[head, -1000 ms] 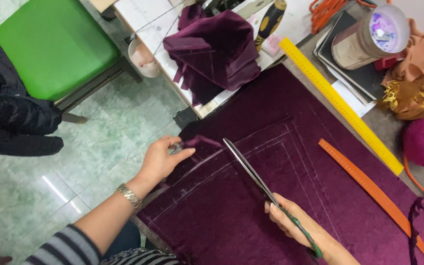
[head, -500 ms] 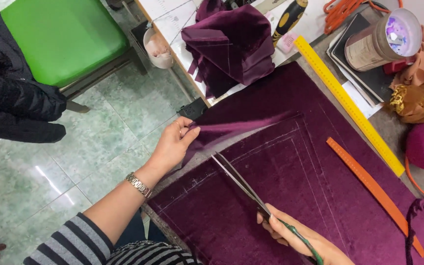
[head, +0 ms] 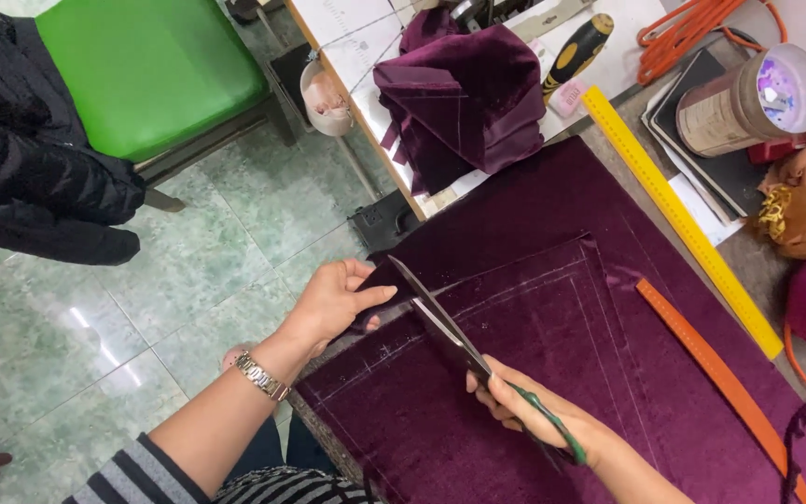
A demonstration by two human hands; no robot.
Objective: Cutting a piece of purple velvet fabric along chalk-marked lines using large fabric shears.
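Head view, looking down on a work table covered by a large sheet of dark purple velvet fabric (head: 608,373) marked with pale chalk lines. The person's right hand (head: 543,415) is closed around the green handles of a long pair of scissors (head: 450,331), fingers curled through the loops; the blades point up and left along a chalk line, slightly parted, with their tips near the fabric's left edge. The left hand (head: 333,299), with a metal wristwatch (head: 258,375) on its wrist, pinches the fabric's edge just beside the blade tips, thumb on top and fingers folded under the cloth.

On the fabric to the right lies a narrow orange strip (head: 711,369), and beyond it, along the fabric's far edge, a long yellow ruler (head: 678,219). A bundle of folded purple velvet (head: 468,93) rests on the table above the sheet. A cylindrical container (head: 748,98) lies on its side at the upper right, near an orange cord (head: 692,37). Off the table, on the tiled floor, stands a green chair (head: 151,70) with a black garment (head: 39,177) draped beside it.
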